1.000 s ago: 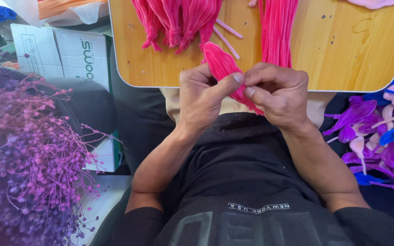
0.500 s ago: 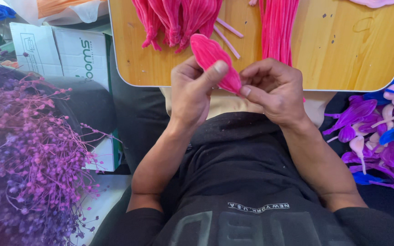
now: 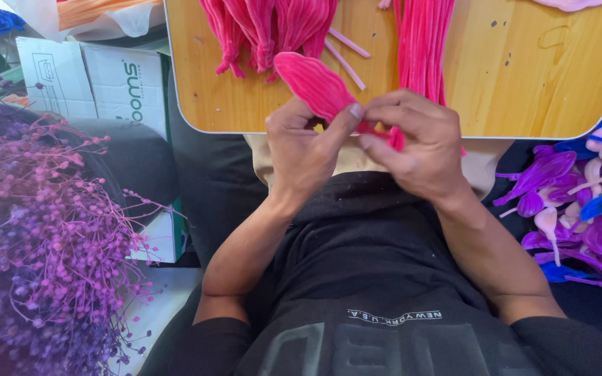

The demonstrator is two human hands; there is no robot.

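Just both hands — left (image 3: 301, 150), right (image 3: 419, 143) — each grip pinched tight on one pink petal (image 3: 315, 87) over wooden table (image 3: 524, 83).

Single head-worn view, looking steeply down – close over lap and wooden table (image 3: 245, 104) edge

I take this for a small craft workspace where artificial flowers are made by hand. A wooden worktop (image 3: 524, 83) at the top of the frame carries bundles of pink chenille stems (image 3: 423, 42) and finished pink petals (image 3: 266, 28). Purple dried sprigs (image 3: 43, 237) fill the left, loose purple and pink petals (image 3: 580, 202) the right, and cardboard boxes (image 3: 92, 76) sit upper left.
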